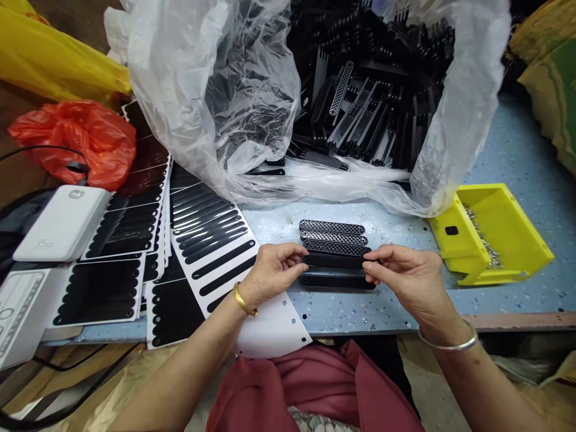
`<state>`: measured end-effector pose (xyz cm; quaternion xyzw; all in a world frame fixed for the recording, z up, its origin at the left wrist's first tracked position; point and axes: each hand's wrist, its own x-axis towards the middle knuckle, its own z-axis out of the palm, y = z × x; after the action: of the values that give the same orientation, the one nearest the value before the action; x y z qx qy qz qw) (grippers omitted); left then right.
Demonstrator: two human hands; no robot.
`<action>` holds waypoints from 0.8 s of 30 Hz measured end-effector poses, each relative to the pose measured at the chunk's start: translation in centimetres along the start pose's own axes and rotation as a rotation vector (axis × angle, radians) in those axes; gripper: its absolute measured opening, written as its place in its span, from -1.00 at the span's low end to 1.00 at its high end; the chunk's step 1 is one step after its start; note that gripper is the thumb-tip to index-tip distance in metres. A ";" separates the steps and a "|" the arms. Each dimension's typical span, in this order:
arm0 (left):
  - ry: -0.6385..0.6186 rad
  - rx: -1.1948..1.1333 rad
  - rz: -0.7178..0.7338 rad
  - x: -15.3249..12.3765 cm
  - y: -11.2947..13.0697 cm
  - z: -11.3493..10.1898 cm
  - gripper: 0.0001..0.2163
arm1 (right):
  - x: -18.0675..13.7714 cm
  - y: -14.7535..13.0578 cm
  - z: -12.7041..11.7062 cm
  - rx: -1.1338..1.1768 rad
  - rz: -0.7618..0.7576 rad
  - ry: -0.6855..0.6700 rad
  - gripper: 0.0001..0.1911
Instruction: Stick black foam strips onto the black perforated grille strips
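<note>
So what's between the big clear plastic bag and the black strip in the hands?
Head view: three grey mesh-patterned oblong strips side by side on the blue speckled table.

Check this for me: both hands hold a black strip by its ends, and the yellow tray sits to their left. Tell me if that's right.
Wrong on one point: the yellow tray sits to their right, as the head view shows. The left hand and right hand do hold the black strip by its ends.

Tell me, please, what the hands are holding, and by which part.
A black strip: the left hand pinches its left end, the right hand its right end.
</note>
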<state>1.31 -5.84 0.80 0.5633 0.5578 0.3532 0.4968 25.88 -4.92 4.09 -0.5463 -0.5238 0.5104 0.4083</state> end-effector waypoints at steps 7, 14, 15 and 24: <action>0.065 0.022 0.067 -0.2 0.1 0.1 -0.81 | 0.1 0.0 0.0 0.001 0.006 0.008 -0.88; 0.106 0.028 0.094 -0.4 -0.2 0.4 -0.81 | 0.1 0.0 0.0 -0.009 0.004 -0.010 -0.86; 0.108 0.025 0.092 -0.4 -0.2 0.4 -0.80 | 0.1 0.0 -0.1 -0.005 0.006 -0.010 -0.86; 0.125 0.044 0.094 -0.4 -0.1 0.4 -0.86 | 0.2 0.2 -0.1 0.019 0.027 -0.009 -0.85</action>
<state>1.57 -6.28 0.67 0.5766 0.5680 0.3984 0.4315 26.03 -4.78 3.92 -0.5472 -0.5134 0.5230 0.4042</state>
